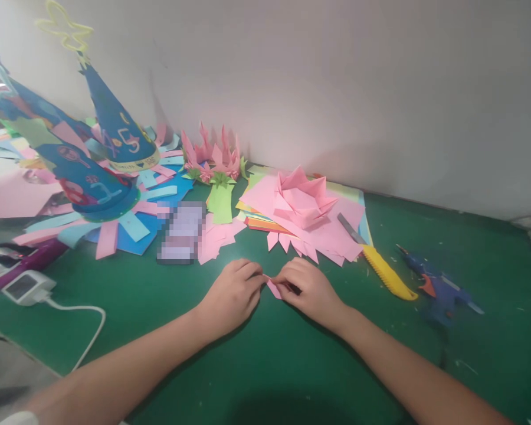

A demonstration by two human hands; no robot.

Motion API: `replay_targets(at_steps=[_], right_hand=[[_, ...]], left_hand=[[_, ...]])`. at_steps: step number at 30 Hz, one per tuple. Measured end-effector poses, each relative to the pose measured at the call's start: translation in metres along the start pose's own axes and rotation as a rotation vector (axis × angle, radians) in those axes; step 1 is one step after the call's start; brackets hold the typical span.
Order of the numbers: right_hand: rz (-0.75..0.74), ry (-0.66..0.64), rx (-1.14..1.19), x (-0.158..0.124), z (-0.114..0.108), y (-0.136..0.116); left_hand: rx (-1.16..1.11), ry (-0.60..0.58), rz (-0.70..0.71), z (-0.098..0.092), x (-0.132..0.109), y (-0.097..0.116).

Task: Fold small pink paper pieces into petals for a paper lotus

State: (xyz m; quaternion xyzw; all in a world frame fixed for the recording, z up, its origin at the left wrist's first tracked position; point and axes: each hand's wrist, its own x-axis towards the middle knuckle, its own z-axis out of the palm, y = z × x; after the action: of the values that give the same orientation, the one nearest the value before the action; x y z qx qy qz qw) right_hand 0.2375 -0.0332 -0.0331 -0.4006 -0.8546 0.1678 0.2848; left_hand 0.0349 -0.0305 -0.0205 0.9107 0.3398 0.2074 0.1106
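A small piece of pink paper [273, 288] is pinched between my two hands, just above the green table. My left hand [235, 295] closes on its left end with thumb and fingertips. On the other side, my right hand [307, 290] grips it the same way, and the fingers partly hide it. Beyond the hands, several pink pointed paper pieces [285, 241] stick out from under a stack of coloured paper. A folded pink paper flower [303, 198] rests on top of that stack. Loose pink paper sheets [221, 236] lie just past my left hand.
A yellow-handled utility knife [387, 271] and a blue glue gun [440, 283] lie right. A pixelated phone-like object [182, 233] lies left of centre. Blue paper cone hats [119, 133], a pink paper crown [215, 156] and a white charger [29, 287] with a cable stand further left. A wall closes the back.
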Motion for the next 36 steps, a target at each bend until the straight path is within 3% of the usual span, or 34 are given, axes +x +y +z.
replay_targets(at_steps=[13, 19, 24, 36], right_hand=[[-0.186, -0.098, -0.206, 0.004, -0.003, -0.002], [-0.21, -0.129, -0.269, 0.005, -0.006, -0.006], [-0.216, -0.13, -0.328, 0.004, -0.007, -0.009], [-0.181, -0.121, -0.305, 0.004, -0.008, -0.013]], left_hand=[[0.061, 0.022, 0.01, -0.004, 0.001, -0.012], [0.078, 0.002, -0.021, -0.005, 0.001, -0.012], [0.004, 0.024, -0.129, -0.004, 0.003, -0.012], [-0.101, -0.016, -0.034, 0.001, 0.003, -0.017]])
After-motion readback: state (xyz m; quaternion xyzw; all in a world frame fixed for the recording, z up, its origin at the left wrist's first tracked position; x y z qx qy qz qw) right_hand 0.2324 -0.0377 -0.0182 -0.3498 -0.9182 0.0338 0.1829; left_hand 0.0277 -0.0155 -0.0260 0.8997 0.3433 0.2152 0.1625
